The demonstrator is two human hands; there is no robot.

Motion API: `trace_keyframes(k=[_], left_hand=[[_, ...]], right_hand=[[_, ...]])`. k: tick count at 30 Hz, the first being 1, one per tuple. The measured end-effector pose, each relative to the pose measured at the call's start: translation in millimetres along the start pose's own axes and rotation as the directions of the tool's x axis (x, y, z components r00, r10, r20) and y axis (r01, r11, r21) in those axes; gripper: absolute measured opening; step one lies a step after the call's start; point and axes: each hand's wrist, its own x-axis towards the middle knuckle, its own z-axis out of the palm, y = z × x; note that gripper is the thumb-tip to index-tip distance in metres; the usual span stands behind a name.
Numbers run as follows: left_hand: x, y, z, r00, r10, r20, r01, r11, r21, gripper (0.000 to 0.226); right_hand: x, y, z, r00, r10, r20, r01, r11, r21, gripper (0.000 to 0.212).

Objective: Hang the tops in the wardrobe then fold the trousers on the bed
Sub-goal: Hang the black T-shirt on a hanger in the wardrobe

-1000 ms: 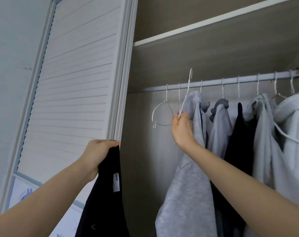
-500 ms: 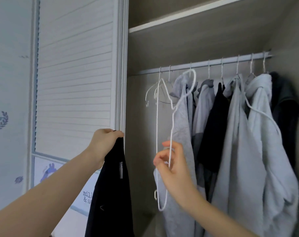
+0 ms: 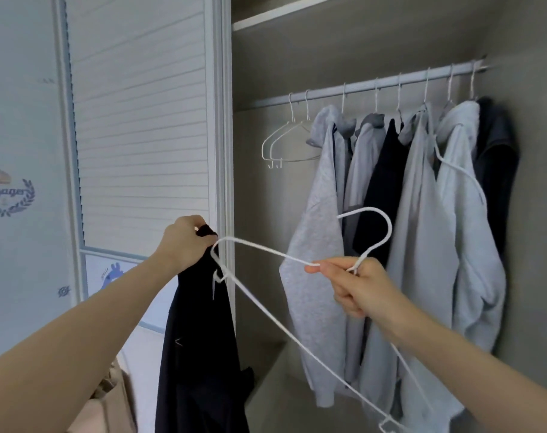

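Note:
My left hand (image 3: 184,242) grips the top edge of a black top (image 3: 200,348), which hangs straight down in front of the wardrobe's door frame. My right hand (image 3: 356,289) pinches a white wire hanger (image 3: 266,310) just below its hook, tilted, with one shoulder end touching the black top near my left hand. The hanger's hook curls up in front of the hung clothes. On the wardrobe rail (image 3: 372,85) hang several grey and dark tops (image 3: 422,214).
Two bare white hangers (image 3: 281,145) hang at the rail's left end. A white slatted sliding door (image 3: 141,120) stands to the left of the open wardrobe. A shelf (image 3: 281,17) runs above the rail. Some beige fabric (image 3: 106,398) lies at the bottom left.
My right hand has taken the white hanger off the rail, lowered it and swung it left until its end reaches the black top. The view has tipped down.

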Motion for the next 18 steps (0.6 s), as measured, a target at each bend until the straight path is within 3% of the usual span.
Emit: trace_keyframes(k=[2,5,11,14,18], left_hand=[[1,1,3,0.999,0.033,-0.008,-0.032,0.995,0.090,0.017],[3,11,12,0.995,0.105,0.001,-0.103,0.974,0.200,0.021],[-15,51,49,0.901,0.431,0.051,-0.417,0.826,0.380,0.026],[-27,72,65,0.845,0.534,0.045,-0.508,0.771,0.384,0.033],[-35,103,82,0.833,0.552,0.036,-0.535,0.788,0.304,0.038]], right_hand=[[-3,-6,-8,0.996,0.032,0.086,-0.030,0.999,-0.031,0.023],[-2,-10,-11,0.992,0.073,0.101,-0.068,0.997,-0.045,0.022],[8,-10,-10,0.990,0.135,0.048,-0.133,0.990,-0.046,0.021],[13,-5,-4,0.978,0.209,-0.007,-0.210,0.977,-0.047,0.020],[24,-1,2,0.949,0.294,-0.114,-0.302,0.951,-0.067,0.019]])
